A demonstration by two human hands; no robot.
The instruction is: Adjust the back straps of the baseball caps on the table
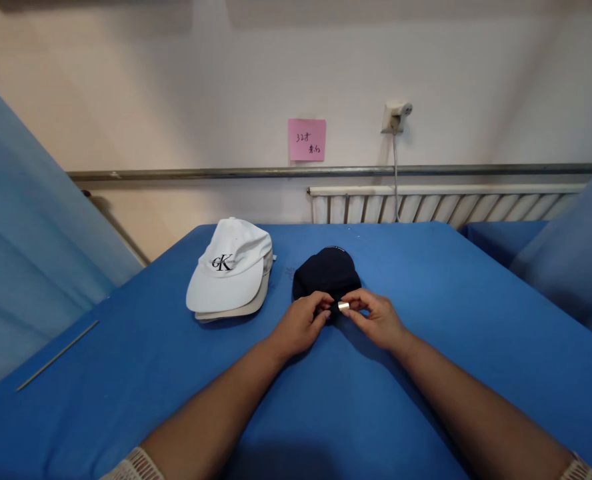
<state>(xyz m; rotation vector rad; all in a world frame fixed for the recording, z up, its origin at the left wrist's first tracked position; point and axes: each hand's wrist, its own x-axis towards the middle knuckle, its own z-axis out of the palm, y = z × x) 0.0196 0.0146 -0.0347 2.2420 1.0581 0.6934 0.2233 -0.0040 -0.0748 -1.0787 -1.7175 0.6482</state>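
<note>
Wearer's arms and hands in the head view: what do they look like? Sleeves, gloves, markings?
Left hand and right hand: ungloved, no watch or bracelet visible. Left forearm and right forearm: bare. Cream openwork fabric sleeve edges with ladder-like slits show at the bottom of the picture. No cables or markings visible on either arm.

Dark cap (326, 270): matt cloth. Clasp (344, 307): glossy, metal-looking. White cap (231, 283): smooth, matt cloth. Surface (141, 380): matt cloth cover, faintly creased. Pink note (307, 143): matt paper. Wall socket (390, 118): smooth plastic. Curtain (21, 227): matt cloth, softly folded.
</note>
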